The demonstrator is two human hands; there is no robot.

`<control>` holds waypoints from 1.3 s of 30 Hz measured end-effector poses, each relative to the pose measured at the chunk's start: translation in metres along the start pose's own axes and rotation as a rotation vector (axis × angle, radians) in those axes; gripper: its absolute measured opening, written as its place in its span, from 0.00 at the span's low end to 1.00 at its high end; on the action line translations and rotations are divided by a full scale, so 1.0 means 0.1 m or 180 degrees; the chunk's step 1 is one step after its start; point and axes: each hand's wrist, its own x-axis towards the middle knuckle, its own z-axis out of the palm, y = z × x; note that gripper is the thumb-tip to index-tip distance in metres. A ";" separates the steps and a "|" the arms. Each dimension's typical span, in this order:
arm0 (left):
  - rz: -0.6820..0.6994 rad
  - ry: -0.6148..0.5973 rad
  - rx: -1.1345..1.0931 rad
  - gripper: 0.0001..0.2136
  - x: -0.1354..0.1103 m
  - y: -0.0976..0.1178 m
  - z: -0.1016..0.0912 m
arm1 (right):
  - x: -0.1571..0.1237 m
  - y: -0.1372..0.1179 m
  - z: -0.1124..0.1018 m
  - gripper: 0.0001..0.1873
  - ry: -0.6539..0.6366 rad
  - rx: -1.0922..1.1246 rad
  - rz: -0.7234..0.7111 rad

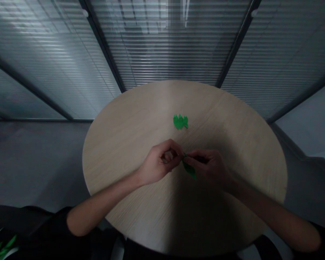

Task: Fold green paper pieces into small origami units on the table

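Note:
Both my hands meet above the middle of a round, pale wood table [119, 151]. My left hand [159, 162] and my right hand [207, 167] each pinch one end of a green paper leaf [189, 169], whose pointed tip hangs down and to the right. Its upper part is hidden by my fingers. A little farther out on the tabletop lies a small overlapping group of similar green paper pieces [180, 121], touched by neither hand.
Slatted blinds on glass panels with dark frames [168, 50] stand behind the table, and a grey floor [38, 162] surrounds it. More green strips [0, 247] lie on something dark at the lower left, beside my left sleeve.

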 end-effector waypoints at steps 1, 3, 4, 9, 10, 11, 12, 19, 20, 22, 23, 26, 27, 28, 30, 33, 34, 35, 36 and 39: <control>0.0009 0.0004 0.0021 0.04 0.00 0.00 0.00 | 0.00 0.00 0.00 0.13 -0.0020 0.0018 0.0014; 0.0087 -0.0015 0.0167 0.03 0.00 0.01 -0.02 | 0.00 0.00 0.00 0.13 -0.0054 0.0054 0.0043; 0.0163 -0.0031 0.0296 0.03 0.00 0.02 -0.03 | 0.01 0.00 0.00 0.13 -0.0063 0.0059 0.0053; 0.0735 -0.0023 0.0866 0.04 0.01 0.05 -0.05 | 0.02 0.00 0.01 0.13 -0.0040 0.0046 0.0095; 0.0820 -0.0005 0.0911 0.04 0.01 0.05 -0.06 | 0.02 -0.01 0.01 0.13 -0.0016 0.0065 0.0105; 0.0894 0.0021 0.0949 0.04 0.01 0.05 -0.05 | 0.02 -0.01 0.01 0.13 0.0008 0.0090 0.0114; 0.0962 0.0044 0.0991 0.04 0.01 0.04 -0.05 | 0.02 -0.01 0.02 0.13 0.0023 0.0118 0.0124; 0.1364 0.0148 0.1099 0.03 0.00 -0.02 -0.06 | 0.04 -0.02 0.00 0.12 -0.0009 0.0244 0.0251; 0.1358 0.0128 0.1108 0.04 0.00 -0.02 -0.06 | 0.04 -0.03 0.00 0.12 0.0001 0.0265 0.0270; 0.1282 0.0068 0.1125 0.04 0.00 -0.02 -0.06 | 0.04 -0.04 0.00 0.11 0.0038 0.0287 0.0283; 0.1231 0.0045 0.1129 0.04 0.00 -0.01 -0.06 | 0.04 -0.04 0.01 0.11 0.0064 0.0280 0.0281; 0.1073 -0.0001 0.1137 0.04 0.00 0.00 -0.05 | 0.03 -0.05 0.01 0.11 0.0115 0.0240 0.0252; 0.1033 -0.0008 0.1137 0.03 0.00 0.01 -0.05 | 0.03 -0.05 0.01 0.11 0.0119 0.0239 0.0244; 0.0992 -0.0017 0.1142 0.03 0.00 0.01 -0.05 | 0.03 -0.05 0.01 0.11 0.0125 0.0245 0.0235; 0.0948 -0.0018 0.1155 0.03 0.00 0.02 -0.05 | 0.03 -0.05 0.01 0.10 0.0126 0.0259 0.0212; 0.0945 0.0000 0.1164 0.03 0.00 0.02 -0.05 | 0.02 -0.06 0.01 0.10 0.0142 0.0235 0.0172; 0.0933 -0.0003 0.1158 0.02 0.00 0.03 -0.05 | 0.02 -0.06 0.01 0.10 0.0132 0.0226 0.0161; 0.0915 -0.0008 0.1149 0.02 0.00 0.03 -0.05 | 0.03 -0.06 0.01 0.10 0.0120 0.0222 0.0145; 0.0892 -0.0014 0.1140 0.02 0.00 0.03 -0.05 | 0.03 -0.06 0.00 0.10 0.0106 0.0213 0.0131; 0.0855 -0.0037 0.1135 0.02 0.01 0.04 -0.05 | 0.03 -0.06 0.00 0.11 0.0059 0.0177 0.0097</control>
